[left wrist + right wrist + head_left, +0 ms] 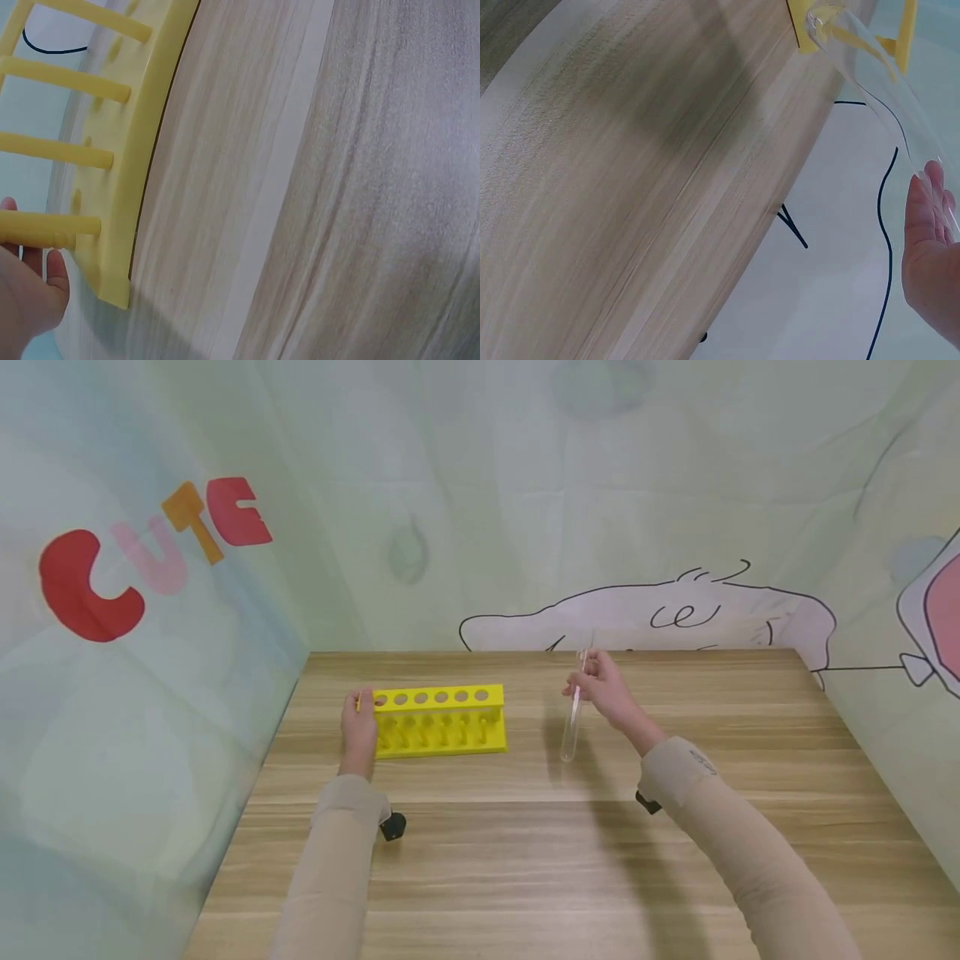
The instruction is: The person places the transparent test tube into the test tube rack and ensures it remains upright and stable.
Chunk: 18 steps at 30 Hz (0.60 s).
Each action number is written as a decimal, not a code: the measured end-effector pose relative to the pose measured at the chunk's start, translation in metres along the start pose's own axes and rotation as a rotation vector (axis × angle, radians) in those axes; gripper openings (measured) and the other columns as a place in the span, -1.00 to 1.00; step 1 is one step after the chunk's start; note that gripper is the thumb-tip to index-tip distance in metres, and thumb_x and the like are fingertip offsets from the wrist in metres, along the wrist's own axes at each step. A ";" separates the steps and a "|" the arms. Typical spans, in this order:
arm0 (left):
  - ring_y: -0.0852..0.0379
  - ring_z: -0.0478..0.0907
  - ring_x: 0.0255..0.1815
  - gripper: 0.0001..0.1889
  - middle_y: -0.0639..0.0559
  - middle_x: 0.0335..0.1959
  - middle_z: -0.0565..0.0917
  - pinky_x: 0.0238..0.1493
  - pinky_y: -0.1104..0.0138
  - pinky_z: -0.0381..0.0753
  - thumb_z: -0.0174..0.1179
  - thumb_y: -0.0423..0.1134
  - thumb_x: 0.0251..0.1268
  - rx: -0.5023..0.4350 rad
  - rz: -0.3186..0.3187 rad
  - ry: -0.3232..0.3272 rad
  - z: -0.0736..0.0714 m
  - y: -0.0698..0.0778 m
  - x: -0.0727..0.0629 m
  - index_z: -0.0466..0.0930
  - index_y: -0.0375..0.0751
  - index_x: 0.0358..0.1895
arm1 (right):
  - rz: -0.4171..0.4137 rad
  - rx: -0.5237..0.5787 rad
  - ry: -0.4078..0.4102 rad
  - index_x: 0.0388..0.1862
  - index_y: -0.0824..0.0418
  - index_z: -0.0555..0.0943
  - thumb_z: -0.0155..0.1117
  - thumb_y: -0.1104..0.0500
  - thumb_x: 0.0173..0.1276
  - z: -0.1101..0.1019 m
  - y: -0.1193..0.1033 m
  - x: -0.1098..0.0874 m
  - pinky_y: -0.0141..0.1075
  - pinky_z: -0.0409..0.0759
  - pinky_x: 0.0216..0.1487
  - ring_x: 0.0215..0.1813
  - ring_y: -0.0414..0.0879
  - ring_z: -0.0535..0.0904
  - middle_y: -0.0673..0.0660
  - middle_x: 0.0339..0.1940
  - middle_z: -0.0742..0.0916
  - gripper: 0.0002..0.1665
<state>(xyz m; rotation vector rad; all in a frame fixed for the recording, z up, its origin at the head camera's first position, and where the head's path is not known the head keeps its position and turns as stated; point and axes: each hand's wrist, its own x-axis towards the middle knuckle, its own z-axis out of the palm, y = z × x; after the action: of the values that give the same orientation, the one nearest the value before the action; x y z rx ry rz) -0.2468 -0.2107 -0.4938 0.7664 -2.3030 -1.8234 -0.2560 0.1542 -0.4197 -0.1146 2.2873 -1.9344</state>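
Here | left hand: grips yellow rack | right hand: pinches tube

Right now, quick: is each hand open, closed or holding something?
Left hand: closed, gripping one end of the yellow rack.
Right hand: closed, holding a clear tube in its fingers.

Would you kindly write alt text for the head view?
A person's right hand holds a clear test tube right of a yellow rack, whose left end the left hand holds. The rack stands on a wood-grain table before a pale backdrop.
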 end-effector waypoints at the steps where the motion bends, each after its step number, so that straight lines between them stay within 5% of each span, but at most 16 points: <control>1: 0.06 0.18 0.13 -0.52 -0.04 0.02 0.36 0.24 0.21 0.13 -0.34 0.16 0.33 -0.002 -0.002 -0.002 0.000 0.000 0.000 0.18 -0.08 0.13 | -0.003 0.003 0.001 -0.03 0.34 0.18 -0.03 0.36 0.27 0.000 -0.001 0.001 -0.02 0.53 -0.06 -0.42 -0.19 0.60 0.15 -0.37 0.49 -0.68; 10: 0.05 0.15 0.18 -0.52 -0.04 0.15 0.31 0.28 0.17 0.11 -0.36 0.14 0.35 0.019 -0.018 -0.015 -0.001 0.000 0.002 0.18 -0.08 0.16 | -0.024 -0.001 0.010 0.01 0.37 0.17 -0.04 0.37 0.26 0.001 -0.006 0.003 -0.23 0.60 -0.16 -0.41 -0.19 0.59 0.17 -0.33 0.51 -0.64; 18: 0.07 0.12 0.24 -0.50 -0.02 0.23 0.24 0.32 0.16 0.08 -0.45 0.15 0.36 0.024 -0.016 -0.054 -0.005 0.001 -0.001 0.16 -0.09 0.15 | -0.032 -0.003 0.008 0.06 0.40 0.15 -0.04 0.37 0.26 0.002 -0.011 0.003 -0.22 0.59 -0.13 -0.39 -0.19 0.58 0.23 -0.25 0.50 -0.59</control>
<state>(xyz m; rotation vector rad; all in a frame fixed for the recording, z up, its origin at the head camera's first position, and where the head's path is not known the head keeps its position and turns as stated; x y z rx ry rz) -0.2448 -0.2144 -0.4919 0.7497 -2.3632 -1.8490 -0.2592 0.1495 -0.4090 -0.1453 2.3078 -1.9498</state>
